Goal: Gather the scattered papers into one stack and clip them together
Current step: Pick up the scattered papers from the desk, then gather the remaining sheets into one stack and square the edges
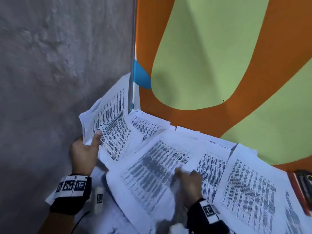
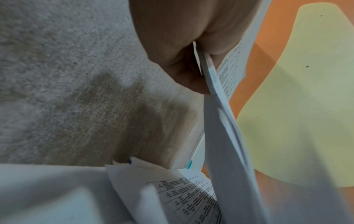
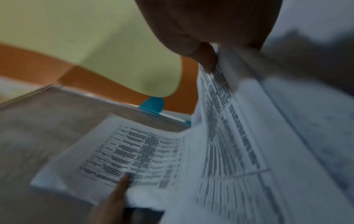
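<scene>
Head view looks down on printed sheets (image 1: 244, 188) spread in a loose fan against the foot of an orange-and-green wall (image 1: 219, 56), which shuts off all room from twelve to three o'clock. A rough grey wall (image 1: 59, 65) closes the nine-to-eleven side, and the two walls meet in a corner at about twelve, so free space lies only toward six, nearest the person. The left hand (image 1: 84, 154), at nine o'clock, holds a small bundle of sheets (image 1: 109, 125) lifted on edge, thumb laid on the printed face; the left wrist view shows the paper pinched between thumb and fingers (image 2: 191, 81). The right hand (image 1: 189, 181), at five o'clock, grasps the near edge of a centre sheet (image 1: 152, 168), blurred in every view. A red-edged dark object (image 1: 300, 188) sits at four o'clock, touching the outermost pages. The sheets carry dense tables, too small and smeared to read. Both wristbands (image 1: 72, 186) bear square black-and-white coded tags, not legible as writing.
</scene>
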{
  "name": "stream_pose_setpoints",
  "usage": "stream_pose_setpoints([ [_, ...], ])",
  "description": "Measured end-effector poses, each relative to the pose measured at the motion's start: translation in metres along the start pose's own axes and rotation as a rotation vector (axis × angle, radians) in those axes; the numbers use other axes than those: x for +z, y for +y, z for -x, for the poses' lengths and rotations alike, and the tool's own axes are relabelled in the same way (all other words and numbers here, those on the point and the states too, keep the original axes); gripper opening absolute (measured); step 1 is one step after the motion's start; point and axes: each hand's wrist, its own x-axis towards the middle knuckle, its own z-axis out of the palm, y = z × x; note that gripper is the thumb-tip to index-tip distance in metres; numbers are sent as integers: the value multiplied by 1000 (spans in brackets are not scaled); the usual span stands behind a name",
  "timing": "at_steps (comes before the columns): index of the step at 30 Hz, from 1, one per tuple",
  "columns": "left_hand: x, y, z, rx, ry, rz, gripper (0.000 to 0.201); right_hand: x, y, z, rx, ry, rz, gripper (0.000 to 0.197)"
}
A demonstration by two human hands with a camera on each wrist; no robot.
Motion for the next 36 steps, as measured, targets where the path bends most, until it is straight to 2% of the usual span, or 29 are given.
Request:
stream_pose_setpoints([
  [3,-2,4,-3,39,-18,1,38,-37,-58,8,-451,-23,321,24],
  [5,-1,4,-7,49,-15,-13,39,-66,-108,12,-644,-116,444,28],
  [8,12,7,-14,37,-34,-17,46,-103,-177,21,-765,-178,504,24],
  [10,29,21,-15,32,-82,-19,52,-118,-213,25,-823,-222,359,18],
  [12,50,42,-14,88,-183,20,52,-119,-238,30,-832,-287,245,20],
  [14,73,60,-11,159,-323,80,64,-110,-250,32,-797,-256,187,55],
  [15,82,69,-8,172,-395,88,67,-107,-250,29,-765,-260,162,65],
  [16,91,78,-3,182,-469,103,63,-104,-247,23,-745,-263,149,65],
  [19,113,100,17,197,-812,226,33,-105,-230,-16,-703,-253,106,45],
  [20,117,102,24,196,-893,245,30,-105,-224,-23,-696,-244,120,42],
  [21,122,102,30,203,-941,265,38,-106,-217,-29,-695,-245,148,40],
  [23,129,98,34,152,-940,286,66,-107,-207,-40,-683,-236,158,33],
  [24,132,95,35,131,-936,291,70,-110,-203,-46,-678,-214,165,32],
  [27,136,89,38,108,-982,324,52,-119,-193,-59,-684,-136,210,16],
  [31,139,90,37,91,-904,294,18,-138,-196,-63,-731,35,232,20],
  [32,140,92,35,103,-882,286,16,-145,-200,-63,-722,60,220,22],
  [33,141,92,33,119,-859,287,17,-150,-203,-62,-702,52,204,25],
  [36,143,98,31,154,-820,312,15,-163,-205,-59,-612,-105,92,33],
])
